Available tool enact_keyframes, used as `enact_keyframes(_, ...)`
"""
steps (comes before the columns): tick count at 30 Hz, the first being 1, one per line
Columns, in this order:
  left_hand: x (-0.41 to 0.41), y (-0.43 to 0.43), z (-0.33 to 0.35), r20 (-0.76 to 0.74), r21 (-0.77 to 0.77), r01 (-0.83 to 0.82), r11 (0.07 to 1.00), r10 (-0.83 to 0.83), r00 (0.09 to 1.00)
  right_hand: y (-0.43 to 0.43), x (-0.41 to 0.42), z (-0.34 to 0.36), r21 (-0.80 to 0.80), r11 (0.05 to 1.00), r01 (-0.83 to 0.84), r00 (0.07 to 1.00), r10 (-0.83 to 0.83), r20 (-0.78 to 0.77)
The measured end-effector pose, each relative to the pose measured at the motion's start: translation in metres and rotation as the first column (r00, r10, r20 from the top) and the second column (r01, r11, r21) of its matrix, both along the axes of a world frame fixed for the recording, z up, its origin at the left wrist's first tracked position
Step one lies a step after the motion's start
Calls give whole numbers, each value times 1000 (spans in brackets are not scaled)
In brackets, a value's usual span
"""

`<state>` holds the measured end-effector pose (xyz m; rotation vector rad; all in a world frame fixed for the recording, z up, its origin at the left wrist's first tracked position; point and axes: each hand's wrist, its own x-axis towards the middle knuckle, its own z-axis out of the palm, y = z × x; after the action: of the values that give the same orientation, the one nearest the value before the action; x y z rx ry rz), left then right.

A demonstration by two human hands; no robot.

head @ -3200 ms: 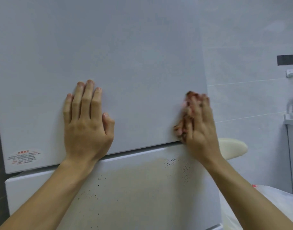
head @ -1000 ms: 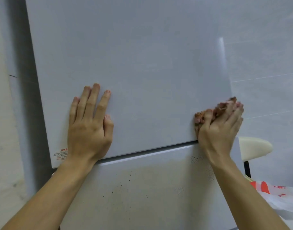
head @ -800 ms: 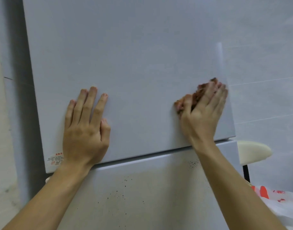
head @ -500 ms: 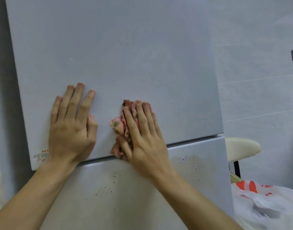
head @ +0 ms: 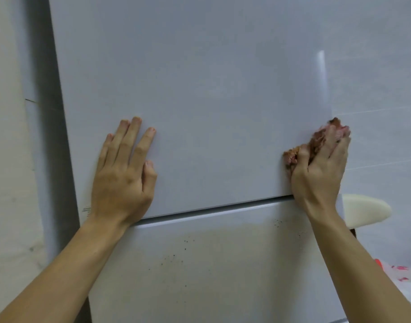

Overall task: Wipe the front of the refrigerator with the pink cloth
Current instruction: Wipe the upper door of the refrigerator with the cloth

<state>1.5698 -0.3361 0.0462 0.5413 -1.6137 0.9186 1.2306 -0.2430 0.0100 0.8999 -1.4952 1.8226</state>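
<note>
The white refrigerator fills the view; its upper door [head: 211, 101] meets the lower door [head: 223, 276] at a dark seam. My left hand [head: 123, 176] lies flat on the upper door near its lower left corner, fingers straight. My right hand [head: 318, 176] presses the bunched pink cloth [head: 292, 157] against the upper door's right edge, just above the seam. Its fingers lie stretched over the cloth, which shows past the fingertips and beside the thumb. Dark specks [head: 174, 257] and a yellowish stain mark the lower door.
A cream stool seat [head: 367, 210] stands right of the refrigerator, close to my right forearm. Below it lies a white plastic bag [head: 402, 276] with red print. A pale wall [head: 8, 159] runs along the left, and grey tiled wall sits behind on the right.
My right hand has swept the cloth from the middle of the upper door back to its right edge. My left hand stays flat in the same spot on the door.
</note>
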Motion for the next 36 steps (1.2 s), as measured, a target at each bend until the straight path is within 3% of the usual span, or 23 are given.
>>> enact_keyframes(2,4,-1,-4,-18,-1,-20,1000,20,1000,-11,25,2,-17,998,67,996,-68,-56)
enact_keyframes(5,11,-4,-9,-60,7,-45,999,45,997,-32,92,-1,-33,999,-1,957,-9,-289)
enact_keyframes(9,19,-7,-10,-111,29,-53,998,56,992,-58,194,-9,-4,999,-44,791,32,-610)
enact_keyframes(14,21,-10,-12,-92,25,-42,999,44,995,-62,208,-6,-10,1000,-11,672,0,-740)
enact_keyframes(16,18,-10,-12,-107,10,-33,999,34,994,-56,187,-4,-2,1000,-13,679,7,-734)
enact_keyframes(18,15,-11,-12,-139,3,-14,1000,14,990,-48,150,0,-22,999,-23,746,2,-666)
enact_keyframes(22,13,-12,-13,-166,-29,-11,1000,6,986,-21,43,4,-55,992,117,841,-128,-525)
enact_keyframes(25,13,-12,-11,-178,-35,-9,999,2,984,2,-17,-1,-11,999,33,977,-35,-209)
enact_keyframes(27,13,-13,-12,-183,-47,-21,999,12,983,7,-24,-5,-4,1000,0,1000,0,-28)
enact_keyframes(29,13,-15,-13,-185,-58,-28,998,17,983,2,-13,-3,-30,999,28,999,-27,43)
enact_keyframes(32,13,-15,-14,-186,-55,-30,998,19,982,-14,26,3,-88,995,46,996,-52,-66)
enact_keyframes(36,17,-14,-13,-155,-23,-7,1000,4,988,-42,118,-2,-81,996,31,899,-63,-434)
